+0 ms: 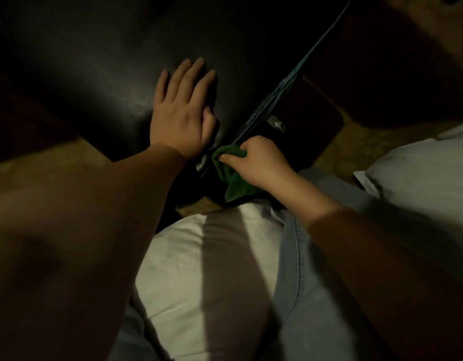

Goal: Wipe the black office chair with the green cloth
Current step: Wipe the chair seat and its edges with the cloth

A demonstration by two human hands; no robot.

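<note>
The right hand (259, 162) is clenched around the green cloth (233, 183), which is bunched between thumb and fingers, hangs towards 7 o'clock and is held against a dark lower part of the black office chair (95, 61). At 10 o'clock from it, the left hand (183, 113) is laid flat on the chair's cushion, fingers straight, nothing held. A stitched strip (290, 82) is seen running towards 1 o'clock, with a metal fitting (277, 124) just beside it. Wooden floor (368, 149) is seen at 3 o'clock.
</note>
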